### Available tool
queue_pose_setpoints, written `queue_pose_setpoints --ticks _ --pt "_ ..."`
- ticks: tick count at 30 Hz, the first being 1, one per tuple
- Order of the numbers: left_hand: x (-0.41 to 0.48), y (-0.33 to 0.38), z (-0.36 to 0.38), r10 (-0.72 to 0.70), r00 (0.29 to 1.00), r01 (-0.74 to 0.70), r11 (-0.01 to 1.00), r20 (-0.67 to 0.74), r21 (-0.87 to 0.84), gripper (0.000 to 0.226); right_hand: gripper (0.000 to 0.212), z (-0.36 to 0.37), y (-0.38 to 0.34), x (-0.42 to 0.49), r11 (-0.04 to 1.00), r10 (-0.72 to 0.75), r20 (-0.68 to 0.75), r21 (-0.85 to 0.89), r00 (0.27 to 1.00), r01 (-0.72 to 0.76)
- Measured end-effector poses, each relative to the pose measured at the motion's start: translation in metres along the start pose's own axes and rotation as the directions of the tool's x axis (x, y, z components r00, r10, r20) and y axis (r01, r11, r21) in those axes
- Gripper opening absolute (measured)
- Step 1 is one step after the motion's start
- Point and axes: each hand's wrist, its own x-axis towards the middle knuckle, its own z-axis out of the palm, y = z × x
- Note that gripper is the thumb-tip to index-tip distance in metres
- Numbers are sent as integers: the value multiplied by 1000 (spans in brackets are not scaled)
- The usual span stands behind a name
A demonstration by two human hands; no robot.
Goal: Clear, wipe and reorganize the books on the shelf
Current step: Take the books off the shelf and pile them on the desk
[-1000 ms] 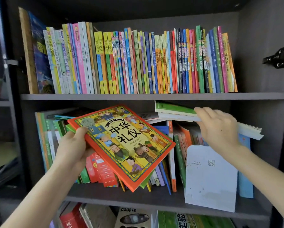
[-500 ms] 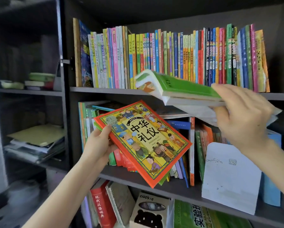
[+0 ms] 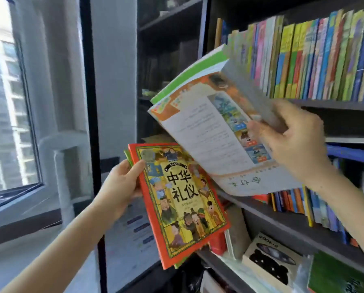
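Observation:
My left hand grips the left edge of an orange-bordered picture book with a thinner green book tucked behind it, held out in front of the dark shelf unit. My right hand grips a small stack of thin books, green-edged on top and white with pictures underneath, lifted and tilted over the orange book. A tight row of upright colourful books fills the upper shelf. More upright books stand on the middle shelf, partly hidden by my right arm.
A window with a white frame takes up the left side. A dark side compartment of the shelf unit sits between window and books. The lower shelf holds a cookie-titled book, a green book and red books.
My right hand has pulled the thin stack clear of the middle shelf and swung it left over the orange book. The view has turned left toward the window. My left hand keeps holding its books.

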Motion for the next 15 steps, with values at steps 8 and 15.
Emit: queue_pose_setpoints --ticks 8,15 --pt "-75 -22 -159 -91 979 120 979 -180 162 18 26 98 -94 -67 972 -68 346 236 936 -17" --pt "-139 -37 -297 -170 943 260 914 -287 311 16 25 184 -209 -128 919 -24 486 356 874 -172"
